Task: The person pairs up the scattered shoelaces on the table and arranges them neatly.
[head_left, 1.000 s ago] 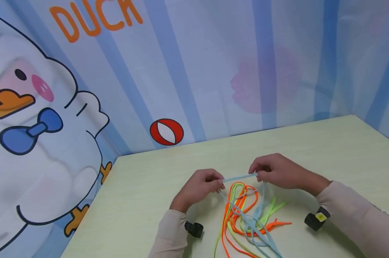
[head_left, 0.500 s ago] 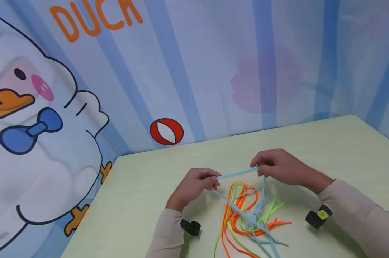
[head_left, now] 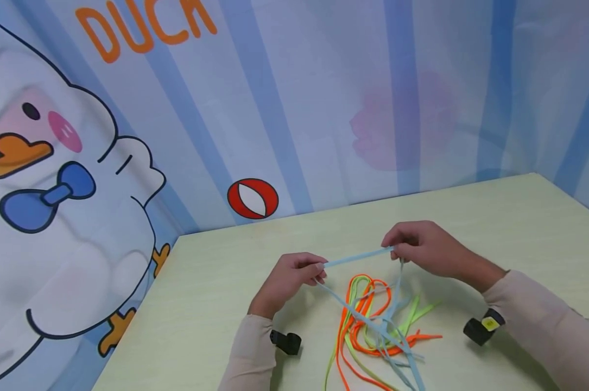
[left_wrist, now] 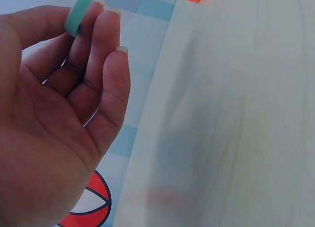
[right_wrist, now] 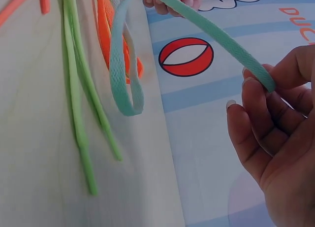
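A flat light blue shoelace (head_left: 359, 257) is stretched between my two hands above the table. My left hand (head_left: 290, 279) pinches it between thumb and fingertips, the other fingers loosely bent. On the far side my right hand (head_left: 428, 250) pinches the same lace a little higher. From both hands the rest of it hangs down to the pile below. In the right wrist view the blue lace (right_wrist: 221, 37) runs taut to the right fingertips. Beneath lie an orange shoelace (head_left: 418, 339) and a yellow-green shoelace (head_left: 423, 311), looped and overlapping on the tabletop.
The pale table (head_left: 211, 315) meets a printed backdrop (head_left: 323, 98) along its far edge. A duck figure (head_left: 99, 233) and a red ball (head_left: 252, 199) are printed on it. Black wrist cameras (head_left: 286, 342) hang below both sleeves.
My hands have moved apart, the left to the left and the right up and slightly right. The blue span between them is longer, and its loose ends on the pile have shifted.
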A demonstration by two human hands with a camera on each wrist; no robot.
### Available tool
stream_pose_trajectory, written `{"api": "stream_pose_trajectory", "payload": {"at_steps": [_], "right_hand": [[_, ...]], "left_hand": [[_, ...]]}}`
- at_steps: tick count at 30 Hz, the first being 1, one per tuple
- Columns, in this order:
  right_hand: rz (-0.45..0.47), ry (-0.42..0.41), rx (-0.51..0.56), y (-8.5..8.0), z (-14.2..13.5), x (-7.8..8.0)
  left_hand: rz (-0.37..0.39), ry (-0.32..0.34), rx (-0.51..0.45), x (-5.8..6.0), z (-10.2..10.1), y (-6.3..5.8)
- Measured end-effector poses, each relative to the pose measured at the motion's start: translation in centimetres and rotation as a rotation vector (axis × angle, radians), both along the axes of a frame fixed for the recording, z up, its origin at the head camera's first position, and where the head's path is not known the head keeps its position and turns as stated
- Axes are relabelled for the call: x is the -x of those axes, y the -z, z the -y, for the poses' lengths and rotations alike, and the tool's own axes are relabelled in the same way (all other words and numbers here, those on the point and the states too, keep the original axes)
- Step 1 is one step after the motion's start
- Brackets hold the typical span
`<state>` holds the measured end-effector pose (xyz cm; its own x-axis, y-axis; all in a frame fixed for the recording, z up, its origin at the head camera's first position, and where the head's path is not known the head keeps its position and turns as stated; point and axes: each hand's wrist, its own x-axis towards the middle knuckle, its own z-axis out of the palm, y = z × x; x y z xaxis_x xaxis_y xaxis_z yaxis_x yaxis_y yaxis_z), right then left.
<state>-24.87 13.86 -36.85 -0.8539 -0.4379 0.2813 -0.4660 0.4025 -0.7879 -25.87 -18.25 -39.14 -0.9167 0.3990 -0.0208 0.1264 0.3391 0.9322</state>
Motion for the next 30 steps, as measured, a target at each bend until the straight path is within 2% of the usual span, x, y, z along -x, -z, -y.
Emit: {"api": "stream_pose_trajectory", "payload": {"at_steps": [7, 13, 22, 30], "right_hand": [[-0.023, 0.05, 0.009, 0.1, -0.2, 0.4], [-0.015, 0.061, 0.029, -0.2, -0.3, 0.4], [-0.026, 0.094, 0.009, -0.3, -0.5, 0.4], [-0.013, 0.088, 0.026, -0.4, -0.6, 0.4]], "left_hand": [[-0.027, -0.048, -0.002, 0.2, 0.3, 0.3], [-0.026, -0.087, -0.033, 0.4, 0.6, 0.4], [-0.014, -0.181, -0.11, 0.7, 1.1, 0.5], [-0.001, -0.256, -0.19, 0.7, 1.4, 0.4]]}}
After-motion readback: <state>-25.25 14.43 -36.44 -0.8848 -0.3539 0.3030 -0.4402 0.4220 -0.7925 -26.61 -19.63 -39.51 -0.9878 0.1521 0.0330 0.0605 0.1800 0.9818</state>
